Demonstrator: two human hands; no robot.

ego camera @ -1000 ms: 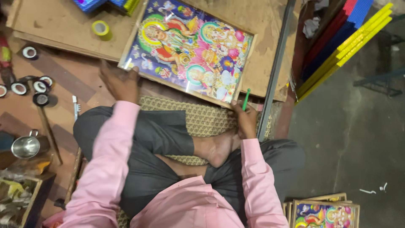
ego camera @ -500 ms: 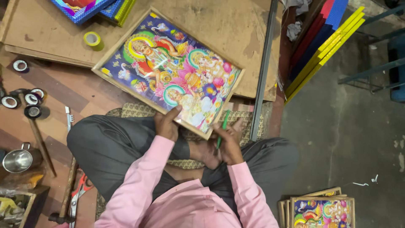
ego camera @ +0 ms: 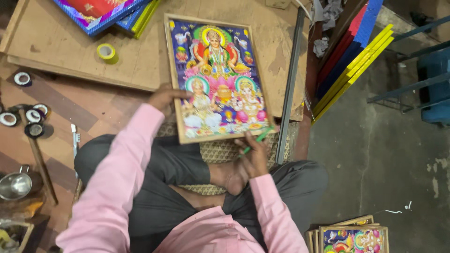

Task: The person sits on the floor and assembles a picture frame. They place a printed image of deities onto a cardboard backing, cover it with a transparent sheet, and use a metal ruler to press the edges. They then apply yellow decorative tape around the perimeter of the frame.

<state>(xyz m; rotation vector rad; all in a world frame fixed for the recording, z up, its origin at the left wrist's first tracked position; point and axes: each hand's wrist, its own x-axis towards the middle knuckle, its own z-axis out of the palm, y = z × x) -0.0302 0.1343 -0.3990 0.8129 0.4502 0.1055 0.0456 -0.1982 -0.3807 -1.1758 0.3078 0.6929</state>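
Rotated since half a second before: framed picture (ego camera: 217, 78) stood upright, near end off the board (ego camera: 140, 61). Left hand (ego camera: 164, 97) gripped its 9 o'clock edge; right hand (ego camera: 253, 157), at 5 o'clock, pinched a green pen (ego camera: 255, 140). Best steady both edges, turning slowly.

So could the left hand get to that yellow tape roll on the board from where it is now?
Probably yes. The left hand holds the picture frame's left edge, and the yellow tape roll lies up-left on the wooden board with bare board between. It would have to let go first.
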